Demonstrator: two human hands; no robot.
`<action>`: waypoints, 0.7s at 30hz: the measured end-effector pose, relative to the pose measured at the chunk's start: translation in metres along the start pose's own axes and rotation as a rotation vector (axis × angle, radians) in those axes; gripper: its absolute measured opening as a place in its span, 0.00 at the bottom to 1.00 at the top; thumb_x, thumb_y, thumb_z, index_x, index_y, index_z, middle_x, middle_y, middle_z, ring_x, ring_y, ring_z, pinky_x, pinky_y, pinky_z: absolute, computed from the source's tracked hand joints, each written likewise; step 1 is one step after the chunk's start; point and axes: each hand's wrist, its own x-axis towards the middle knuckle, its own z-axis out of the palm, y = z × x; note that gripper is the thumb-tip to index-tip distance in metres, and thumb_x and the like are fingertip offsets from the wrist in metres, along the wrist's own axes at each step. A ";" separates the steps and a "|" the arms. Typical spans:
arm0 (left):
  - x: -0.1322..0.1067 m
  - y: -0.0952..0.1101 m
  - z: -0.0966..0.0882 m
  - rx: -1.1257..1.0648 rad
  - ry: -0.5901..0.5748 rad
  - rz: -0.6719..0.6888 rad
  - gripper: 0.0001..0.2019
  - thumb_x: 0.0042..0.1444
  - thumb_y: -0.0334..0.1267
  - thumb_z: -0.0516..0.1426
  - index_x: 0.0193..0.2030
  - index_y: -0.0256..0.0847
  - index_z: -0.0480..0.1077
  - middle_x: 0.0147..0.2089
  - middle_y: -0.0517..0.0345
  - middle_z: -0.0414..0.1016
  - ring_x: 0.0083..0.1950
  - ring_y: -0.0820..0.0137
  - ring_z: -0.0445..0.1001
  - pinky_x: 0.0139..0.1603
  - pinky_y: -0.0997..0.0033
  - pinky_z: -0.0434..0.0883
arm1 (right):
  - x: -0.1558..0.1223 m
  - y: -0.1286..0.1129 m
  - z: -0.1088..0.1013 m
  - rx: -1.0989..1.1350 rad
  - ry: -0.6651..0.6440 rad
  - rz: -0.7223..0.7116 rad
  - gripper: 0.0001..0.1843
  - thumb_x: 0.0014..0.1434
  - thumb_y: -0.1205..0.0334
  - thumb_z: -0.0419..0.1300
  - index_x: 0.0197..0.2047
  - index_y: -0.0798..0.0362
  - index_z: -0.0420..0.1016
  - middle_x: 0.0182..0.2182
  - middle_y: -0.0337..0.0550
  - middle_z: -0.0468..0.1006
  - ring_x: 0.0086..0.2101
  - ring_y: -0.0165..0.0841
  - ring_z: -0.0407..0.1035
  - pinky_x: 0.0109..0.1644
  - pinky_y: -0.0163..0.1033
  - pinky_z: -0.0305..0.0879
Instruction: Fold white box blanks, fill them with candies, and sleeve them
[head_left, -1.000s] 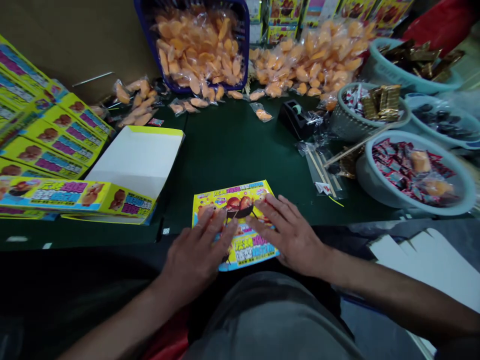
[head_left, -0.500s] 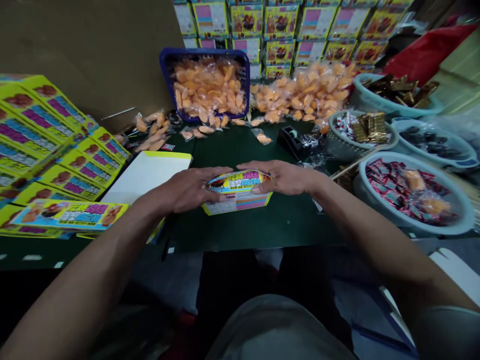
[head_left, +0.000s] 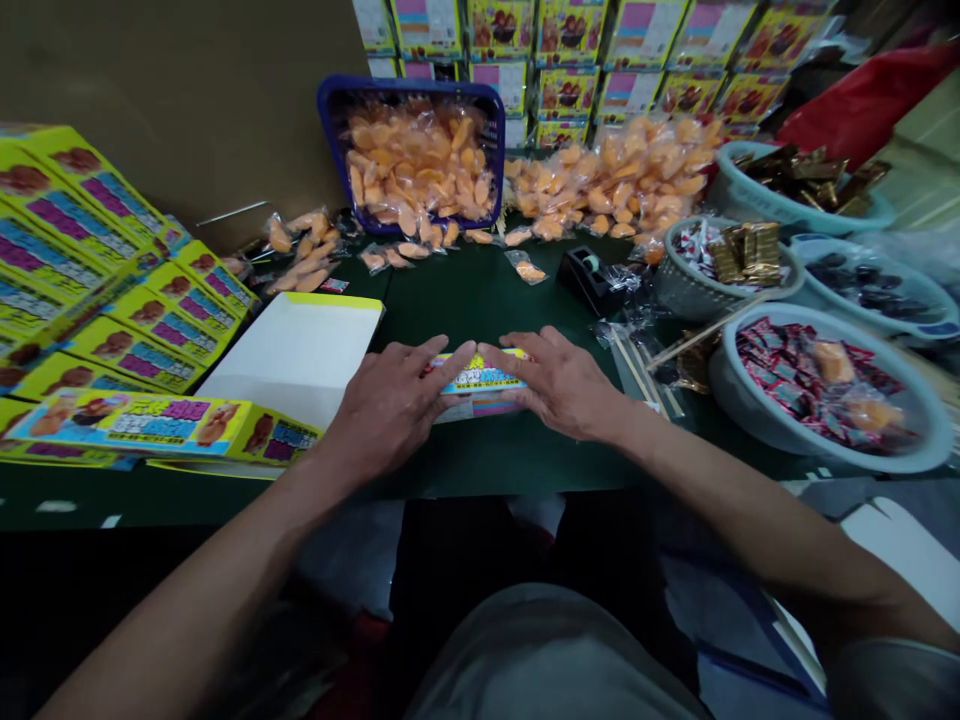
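A small yellow printed box (head_left: 478, 378) lies on the green table (head_left: 480, 290) straight ahead of me. My left hand (head_left: 390, 405) rests flat on its left part, fingers stretched out. My right hand (head_left: 559, 385) lies flat on its right part, fingers also spread. The fingertips of both hands nearly meet over the box's top, and most of the box is hidden beneath them.
An open box with a white inside (head_left: 292, 350) and stacked yellow boxes (head_left: 112, 290) lie at the left. Behind are a blue basket (head_left: 416, 160) and a heap of orange snack packets (head_left: 622, 180). A black tape dispenser (head_left: 589, 275) and bowls of wrapped sweets (head_left: 825, 390) stand at the right.
The box went from lying flat near the table's front edge to being held by its sides farther out on the table. Now both hands lie flat on top of it.
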 end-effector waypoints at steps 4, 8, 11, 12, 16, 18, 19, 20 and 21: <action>-0.020 0.017 -0.004 -0.029 -0.020 0.013 0.29 0.75 0.42 0.51 0.80 0.54 0.56 0.76 0.46 0.67 0.62 0.50 0.73 0.57 0.49 0.74 | -0.024 -0.016 -0.008 0.000 -0.006 -0.068 0.32 0.77 0.48 0.53 0.79 0.47 0.60 0.65 0.58 0.71 0.54 0.48 0.66 0.59 0.58 0.71; -0.017 0.022 -0.009 -0.044 -0.072 0.034 0.29 0.75 0.42 0.51 0.80 0.54 0.55 0.76 0.45 0.66 0.59 0.51 0.75 0.55 0.49 0.74 | -0.029 -0.015 -0.014 0.103 -0.042 -0.020 0.31 0.78 0.48 0.51 0.78 0.45 0.61 0.64 0.57 0.72 0.58 0.47 0.67 0.61 0.58 0.71; -0.008 0.018 -0.009 -0.045 -0.077 0.044 0.30 0.76 0.48 0.50 0.81 0.52 0.54 0.75 0.43 0.67 0.57 0.52 0.75 0.55 0.50 0.74 | -0.024 -0.008 -0.009 0.177 -0.051 0.005 0.30 0.78 0.46 0.49 0.78 0.45 0.63 0.65 0.56 0.72 0.60 0.47 0.67 0.64 0.60 0.69; -0.007 0.018 -0.009 -0.033 -0.075 0.051 0.30 0.76 0.49 0.50 0.81 0.52 0.54 0.75 0.43 0.67 0.56 0.52 0.75 0.54 0.50 0.74 | -0.023 -0.007 -0.006 0.185 -0.041 0.003 0.30 0.78 0.46 0.49 0.77 0.46 0.63 0.66 0.57 0.71 0.61 0.47 0.67 0.64 0.60 0.69; -0.012 0.022 -0.007 0.048 -0.057 0.056 0.29 0.76 0.46 0.50 0.81 0.52 0.55 0.75 0.42 0.68 0.57 0.49 0.75 0.52 0.49 0.75 | -0.027 -0.010 -0.006 0.199 0.010 -0.012 0.30 0.77 0.48 0.53 0.78 0.44 0.62 0.69 0.57 0.68 0.61 0.48 0.65 0.64 0.61 0.67; -0.016 0.025 -0.008 0.050 -0.059 0.044 0.29 0.76 0.46 0.50 0.80 0.52 0.56 0.75 0.43 0.67 0.59 0.48 0.75 0.53 0.48 0.75 | -0.031 -0.011 -0.015 0.258 -0.019 -0.025 0.35 0.74 0.53 0.57 0.80 0.44 0.56 0.70 0.55 0.66 0.64 0.48 0.63 0.68 0.62 0.64; -0.017 0.027 -0.010 0.041 -0.063 0.035 0.28 0.76 0.45 0.50 0.80 0.52 0.56 0.75 0.43 0.67 0.59 0.48 0.75 0.53 0.48 0.75 | -0.034 -0.010 -0.021 0.292 -0.032 -0.028 0.39 0.72 0.56 0.60 0.81 0.46 0.52 0.72 0.55 0.64 0.66 0.48 0.60 0.70 0.62 0.62; -0.018 0.028 -0.011 0.031 -0.068 0.025 0.28 0.76 0.45 0.50 0.80 0.53 0.56 0.75 0.43 0.67 0.60 0.48 0.75 0.53 0.48 0.75 | -0.037 -0.009 -0.028 0.316 -0.029 -0.019 0.43 0.68 0.59 0.62 0.81 0.48 0.50 0.72 0.56 0.62 0.68 0.49 0.58 0.72 0.62 0.60; -0.018 0.029 -0.013 0.021 -0.074 0.019 0.28 0.76 0.44 0.49 0.80 0.53 0.56 0.76 0.43 0.67 0.61 0.47 0.75 0.53 0.48 0.75 | -0.040 -0.008 -0.035 0.322 -0.011 0.008 0.46 0.64 0.60 0.63 0.81 0.50 0.49 0.72 0.57 0.62 0.69 0.49 0.57 0.73 0.62 0.59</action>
